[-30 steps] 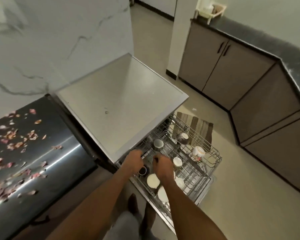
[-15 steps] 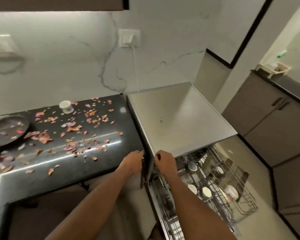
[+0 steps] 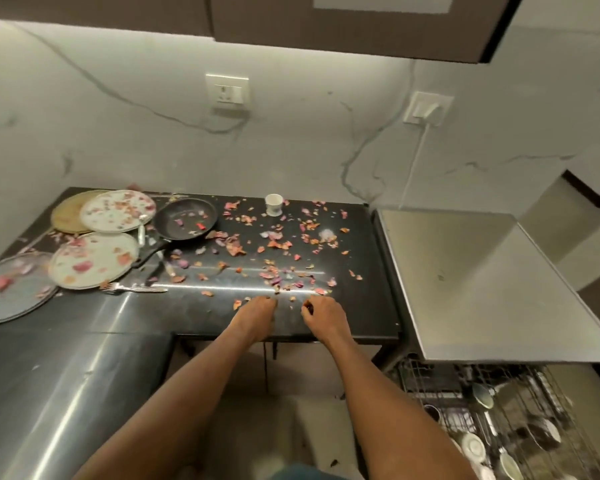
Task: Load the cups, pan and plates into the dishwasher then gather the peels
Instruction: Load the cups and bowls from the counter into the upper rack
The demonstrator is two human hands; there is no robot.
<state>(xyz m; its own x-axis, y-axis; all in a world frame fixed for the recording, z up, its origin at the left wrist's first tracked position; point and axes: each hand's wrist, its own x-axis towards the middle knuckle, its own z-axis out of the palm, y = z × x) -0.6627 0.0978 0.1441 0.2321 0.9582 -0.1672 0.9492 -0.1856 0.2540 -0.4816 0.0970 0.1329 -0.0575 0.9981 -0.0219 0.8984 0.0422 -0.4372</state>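
On the glossy black tabletop (image 3: 361, 317), the left hand (image 3: 255, 315) and right hand (image 3: 324, 317) rest near its front edge, fingers curled among scattered pink-orange peels (image 3: 274, 244); whether either grip pinches any, I cannot tell. Farther left sit the black round frying pan (image 3: 186, 220) and white speckled plates (image 3: 92, 259).

Fork (image 3: 136, 289) on black counter (image 3: 84, 375); wall socket (image 3: 227, 92).

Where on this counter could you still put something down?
The dishwasher's bare grey top and the steel surface front left are free. The plates and pan crowd the left, and peels litter the middle.
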